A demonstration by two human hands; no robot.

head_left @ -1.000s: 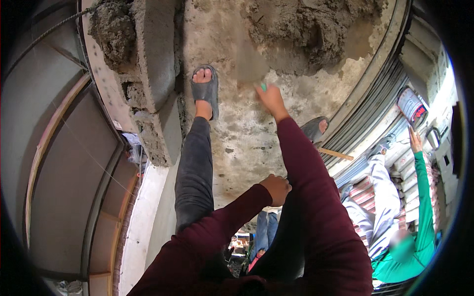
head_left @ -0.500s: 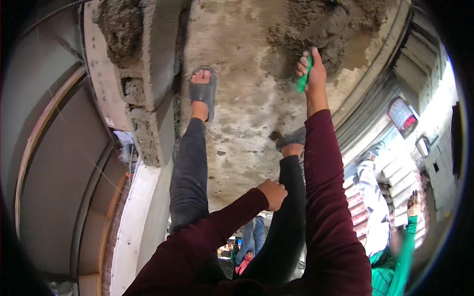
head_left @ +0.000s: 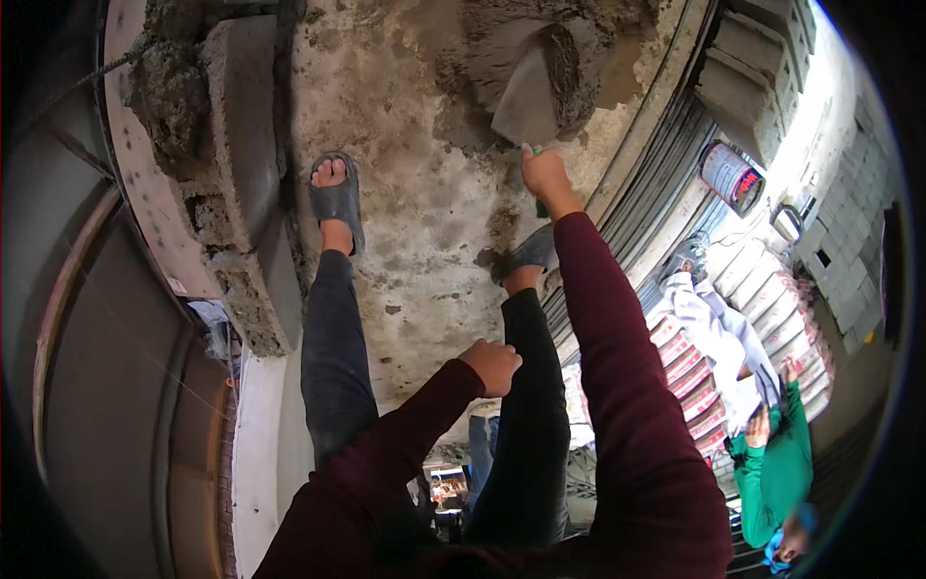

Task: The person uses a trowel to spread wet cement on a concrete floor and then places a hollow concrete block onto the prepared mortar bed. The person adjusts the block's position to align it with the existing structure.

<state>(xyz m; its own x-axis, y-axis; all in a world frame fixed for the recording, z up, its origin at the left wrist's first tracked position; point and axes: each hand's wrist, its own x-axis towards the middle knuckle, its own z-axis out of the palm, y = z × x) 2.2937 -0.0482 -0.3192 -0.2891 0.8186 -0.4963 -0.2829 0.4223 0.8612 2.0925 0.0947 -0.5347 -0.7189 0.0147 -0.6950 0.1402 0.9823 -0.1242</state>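
My right hand [head_left: 548, 183] is closed on the green handle of a trowel, whose broad grey blade [head_left: 523, 96] lies in wet mortar [head_left: 453, 29] spread on the stained concrete floor [head_left: 386, 135]. My left hand [head_left: 490, 369] has its fingers curled, beside my right leg [head_left: 531, 405]; what it holds, if anything, is hidden. My sandalled left foot [head_left: 333, 198] stands on the floor left of the mortar, and my right foot [head_left: 531, 256] is just below the trowel hand.
A rough concrete block [head_left: 241, 125] with mortar lumps lines the left side. To the right are long metal strips [head_left: 651, 169], a can [head_left: 731, 176], stacked blocks [head_left: 738, 72], several sacks [head_left: 757, 280] and a co-worker in green [head_left: 772, 463], hands near light cloth.
My right hand swung the trowel rightward from bare floor into the mortar, where the blade stays. The whole scene has shifted left in view. The co-worker's raised arm has come down.
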